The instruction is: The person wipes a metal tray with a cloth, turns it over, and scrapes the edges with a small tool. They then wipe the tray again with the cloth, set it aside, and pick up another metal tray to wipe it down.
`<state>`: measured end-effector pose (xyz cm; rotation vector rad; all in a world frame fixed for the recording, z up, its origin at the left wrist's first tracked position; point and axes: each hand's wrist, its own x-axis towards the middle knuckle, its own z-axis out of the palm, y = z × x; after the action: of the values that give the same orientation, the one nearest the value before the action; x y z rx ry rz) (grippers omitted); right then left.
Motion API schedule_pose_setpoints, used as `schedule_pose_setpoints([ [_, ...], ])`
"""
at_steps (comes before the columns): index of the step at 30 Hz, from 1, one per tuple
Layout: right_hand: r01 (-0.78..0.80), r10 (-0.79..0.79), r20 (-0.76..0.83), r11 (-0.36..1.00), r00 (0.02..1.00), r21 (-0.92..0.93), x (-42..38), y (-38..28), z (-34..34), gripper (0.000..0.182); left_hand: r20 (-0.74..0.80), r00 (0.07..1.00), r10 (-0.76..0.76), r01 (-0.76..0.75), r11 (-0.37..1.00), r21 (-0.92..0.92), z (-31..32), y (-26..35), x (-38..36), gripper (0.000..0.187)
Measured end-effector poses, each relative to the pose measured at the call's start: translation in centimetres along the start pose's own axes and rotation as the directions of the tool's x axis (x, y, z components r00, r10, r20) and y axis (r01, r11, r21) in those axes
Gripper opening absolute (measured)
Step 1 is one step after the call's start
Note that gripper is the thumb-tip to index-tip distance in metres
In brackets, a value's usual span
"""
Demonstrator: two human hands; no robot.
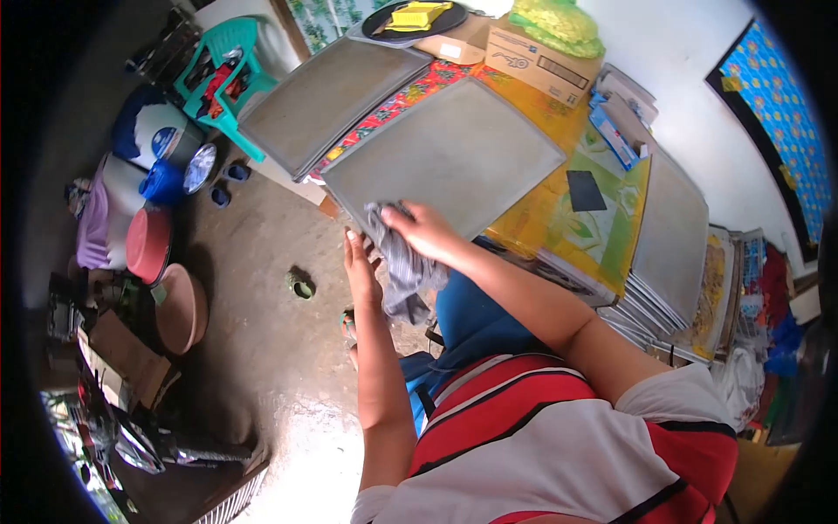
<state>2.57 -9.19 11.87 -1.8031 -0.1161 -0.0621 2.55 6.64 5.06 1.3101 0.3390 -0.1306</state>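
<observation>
A flat grey tray with a raised rim lies across the near part of the table, one corner toward me. My right hand is closed around a grey striped cloth and presses it on the tray's near corner. The cloth's loose end hangs down below the rim. Just left of the cloth, my left hand is at the tray's near-left edge, its fingers curled at the rim and partly hidden. A second grey tray lies beyond, to the left.
On the table's yellow cover lie a dark square piece and a blue box. A cardboard carton stands at the back. Stacked trays are on the right. A green chair, basins and a green clog are leftward.
</observation>
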Motion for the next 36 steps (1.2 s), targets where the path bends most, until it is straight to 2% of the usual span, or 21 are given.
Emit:
schedule_pose_setpoints([
  [2, -0.099, 0.111, -0.013, 0.930, 0.994, 0.354, 2.0, 0.7, 1.0, 0.045, -0.039, 0.995, 0.095, -0.094, 0.995, 0.025, -2.1, -0.1, -0.3, 0.080],
  [3, -0.224, 0.188, 0.122, 0.854, 0.975, 0.469, 2.1, -0.7, 0.6, 0.048, -0.061, 0.990, 0.131, -0.133, 0.991, -0.034, -1.9, 0.6, -1.0, 0.078],
  [6, 0.020, 0.040, -0.106, 0.858, 0.994, 0.513, 1.8, -0.8, 4.8, 0.056, -0.091, 0.968, 0.234, -0.251, 0.919, -0.303, 0.8, 2.1, -2.6, 0.075],
  [7, -0.096, 0.124, -0.005, 0.793, 0.992, 0.601, 0.4, -3.2, 5.8, 0.069, -0.008, 0.980, 0.200, -0.173, 0.829, -0.532, 2.6, 3.3, -4.0, 0.066],
  [8, 0.056, -0.025, -0.083, 0.920, 0.996, 0.389, 0.2, -2.6, 7.5, 0.073, -0.028, 0.934, 0.357, -0.354, 0.933, 0.064, 0.0, -3.0, -1.4, 0.059],
  [10, -0.012, 0.012, 0.002, 0.913, 1.000, 0.407, 0.5, -4.6, 6.8, 0.076, -0.091, 0.994, 0.061, -0.097, 0.875, -0.475, 3.7, 4.4, -7.5, 0.056],
  [12, 0.197, -0.126, -0.221, 0.920, 0.967, 0.340, 3.6, -3.0, 7.8, 0.077, -0.087, 0.996, 0.020, -0.048, 0.939, -0.340, 2.0, 2.8, -7.0, 0.054],
  [13, 0.288, -0.190, -0.324, 0.913, 0.927, 0.288, 5.1, -2.4, 8.0, 0.078, 0.081, 0.947, 0.310, -0.288, 0.935, -0.207, 1.5, 3.1, -7.1, 0.050],
  [14, 0.339, -0.239, -0.378, 0.914, 0.894, 0.223, 6.4, -2.4, 7.8, 0.079, 0.165, 0.920, 0.355, -0.386, 0.894, 0.227, 1.3, 4.2, -8.5, 0.045],
  [16, 0.428, -0.345, -0.469, 0.900, 0.813, 0.081, 8.8, -2.7, 6.9, 0.080, 0.201, 0.824, 0.530, -0.542, 0.635, 0.550, -0.6, 2.6, -8.9, 0.041],
  [19, 0.418, -0.204, -0.512, 0.840, 0.835, 0.347, 11.5, -1.9, 3.5, 0.078, 0.036, 0.976, 0.216, -0.217, 0.930, 0.296, -3.1, 0.8, -8.4, 0.041],
  [20, 0.452, -0.226, -0.576, 0.846, 0.785, 0.284, 11.9, -1.6, 1.5, 0.070, 0.015, 0.981, 0.194, -0.191, 0.940, 0.283, -3.4, 0.8, -8.4, 0.042],
  [22, 0.359, -0.107, -0.587, 0.872, 0.803, 0.333, 11.0, -1.9, -3.7, 0.060, -0.026, 0.989, 0.146, -0.135, 0.959, 0.249, -3.6, 0.5, -8.1, 0.043],
  [23, 0.343, -0.072, -0.607, 0.874, 0.792, 0.345, 10.7, -1.5, -6.4, 0.055, 0.016, 0.970, 0.241, -0.240, 0.950, 0.199, -3.6, -0.7, -7.7, 0.053],
  [25, 0.225, -0.023, -0.606, 0.939, 0.795, 0.259, 9.8, -0.1, -12.5, 0.053, 0.109, 0.987, 0.115, -0.132, 0.978, 0.165, -2.0, -0.2, -8.9, 0.063],
  [27, 0.210, -0.108, -0.613, 0.973, 0.782, 0.095, 10.1, 4.4, -18.6, 0.050, 0.231, 0.973, -0.001, -0.013, 0.998, 0.060, -1.0, -0.9, -8.9, 0.077],
  [30, -0.102, -0.054, -0.458, 0.945, 0.887, -0.309, 9.6, 13.2, -26.6, 0.072, 0.293, 0.948, -0.125, 0.150, 0.987, -0.065, 0.1, -1.7, -8.3, 0.078],
  [31, -0.194, -0.103, -0.457, 0.808, 0.883, -0.556, 8.2, 12.4, -25.6, 0.080, 0.267, 0.957, -0.114, 0.142, 0.986, -0.086, 0.6, -1.9, -8.2, 0.075],
  [33, -0.335, -0.187, -0.413, 0.343, 0.891, -0.878, 4.0, 11.2, -21.1, 0.095, 0.322, 0.941, -0.107, 0.147, 0.983, -0.105, 0.6, -1.4, -8.0, 0.075],
  [35, -0.208, -0.155, -0.319, 0.489, 0.935, -0.847, 3.2, 10.5, -18.0, 0.108, 0.334, 0.938, -0.095, 0.151, 0.978, -0.145, 0.6, -1.4, -7.7, 0.079],
  [36, -0.133, -0.186, -0.261, 0.512, 0.947, -0.849, 2.3, 9.2, -15.3, 0.104, 0.328, 0.940, -0.096, 0.154, 0.976, -0.154, 0.7, -1.3, -7.9, 0.079],
])
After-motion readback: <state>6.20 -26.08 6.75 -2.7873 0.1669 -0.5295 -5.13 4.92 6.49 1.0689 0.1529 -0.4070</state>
